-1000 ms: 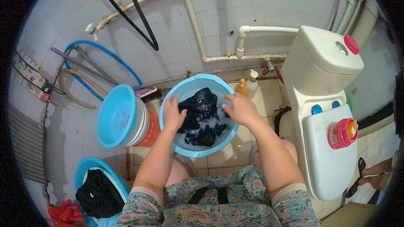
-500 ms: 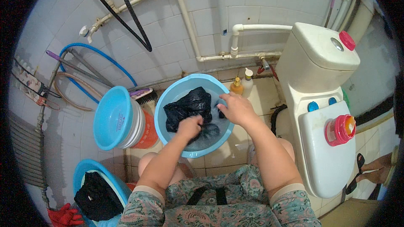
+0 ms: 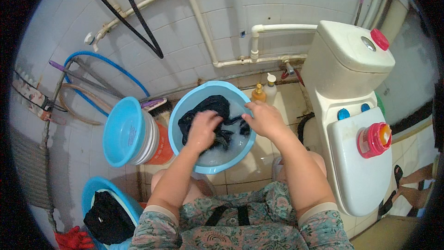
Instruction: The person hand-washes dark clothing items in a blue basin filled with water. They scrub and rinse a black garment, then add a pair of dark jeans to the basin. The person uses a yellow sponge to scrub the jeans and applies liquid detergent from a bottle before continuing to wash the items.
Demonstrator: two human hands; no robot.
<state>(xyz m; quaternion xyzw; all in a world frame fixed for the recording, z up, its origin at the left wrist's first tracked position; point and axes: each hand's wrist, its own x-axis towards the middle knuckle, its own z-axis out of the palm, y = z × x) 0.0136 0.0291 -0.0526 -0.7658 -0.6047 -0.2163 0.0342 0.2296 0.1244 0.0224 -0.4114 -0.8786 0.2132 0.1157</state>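
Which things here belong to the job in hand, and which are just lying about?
Job in hand:
wet black fabric, under the left hand
round light-blue plastic basin, right hand at its rim

Seemingly just lying about:
curved blue hose
crumpled red glove
purple-handled brush with dark bristles

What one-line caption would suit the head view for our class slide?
Left hand over dark wet cloth in a blue basin of cloudy water, right hand at the rim.

Black cloth (image 3: 215, 103), wet, bunched in round blue basin (image 3: 203, 91).
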